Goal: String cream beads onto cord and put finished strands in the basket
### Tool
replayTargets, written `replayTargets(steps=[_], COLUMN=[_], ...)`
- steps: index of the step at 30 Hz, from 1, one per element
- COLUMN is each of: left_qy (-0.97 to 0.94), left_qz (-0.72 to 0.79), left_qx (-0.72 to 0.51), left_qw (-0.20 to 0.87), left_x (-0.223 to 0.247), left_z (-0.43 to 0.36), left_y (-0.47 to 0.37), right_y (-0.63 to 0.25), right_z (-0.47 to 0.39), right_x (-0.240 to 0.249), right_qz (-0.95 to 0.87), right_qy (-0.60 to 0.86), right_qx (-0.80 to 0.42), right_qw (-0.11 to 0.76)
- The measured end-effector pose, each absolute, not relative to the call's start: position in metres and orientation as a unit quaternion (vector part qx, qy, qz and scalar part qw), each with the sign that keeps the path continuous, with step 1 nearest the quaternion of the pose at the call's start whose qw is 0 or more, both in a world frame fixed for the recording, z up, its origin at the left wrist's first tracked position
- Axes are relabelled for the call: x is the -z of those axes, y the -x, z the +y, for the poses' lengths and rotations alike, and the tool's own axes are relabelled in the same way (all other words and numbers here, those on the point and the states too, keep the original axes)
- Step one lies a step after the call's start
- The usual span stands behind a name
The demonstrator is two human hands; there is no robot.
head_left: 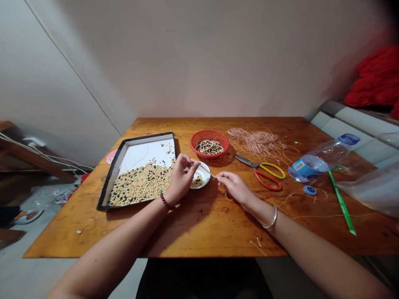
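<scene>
A short string of pale beads (207,170) stretches between my two hands, above the right rim of a small white dish (206,179) with loose beads in it. My left hand (183,176) pinches the string's left end between thumb and fingertips. At the other end, the fingers of my right hand (231,185) are closed on the string, and a thin cord (229,199) loops below them. Left of my left hand lies a black-edged tray (124,143) holding many cream beads (140,187), with black, green and red ones mixed in.
Behind the dish stands a red basket (209,156) of strung beads. To its right are a pink cord tangle (257,142), scissors (264,173), a tipped plastic bottle (322,160), a blue cap (309,190) and a green strip (342,203). The wooden table (199,232) meets the wall behind.
</scene>
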State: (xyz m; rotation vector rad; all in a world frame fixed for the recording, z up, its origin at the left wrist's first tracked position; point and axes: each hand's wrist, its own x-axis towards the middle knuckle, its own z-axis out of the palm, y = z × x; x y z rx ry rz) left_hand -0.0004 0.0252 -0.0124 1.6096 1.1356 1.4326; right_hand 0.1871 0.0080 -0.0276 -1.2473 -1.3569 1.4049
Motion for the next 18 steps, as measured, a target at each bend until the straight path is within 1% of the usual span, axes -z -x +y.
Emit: replayTargets(steps=[7,11,14,18], left_qy=[-0.595,-0.597,-0.597,-0.593], left_qz=[0.441,0.432,0.433,0.421], left_qx=[-0.569,-0.57,-0.567,-0.564], left_qw=[0.357,0.364,0.367,0.391], left_x=[0.0143,0.014,0.0127,0.0071], left_z=[0.027,0.0271,0.0269,0.0248], left_y=[0.0006,0.0007,0.0009,-0.0002], right_y=[-0.1847,-0.1866,-0.1875,-0.1869], right_z=[0.0086,0.0092,0.0072,0.0029], right_x=[0.0314,0.0339,0.0324,0.0289], right_qz=[-0.597,-0.616,-0.635,-0.67], right_qy=[0.479,0.485,0.472,0.426], right_qx=[-0.479,-0.453,-0.449,-0.47], right_qw=[0.43,0.424,0.416,0.385])
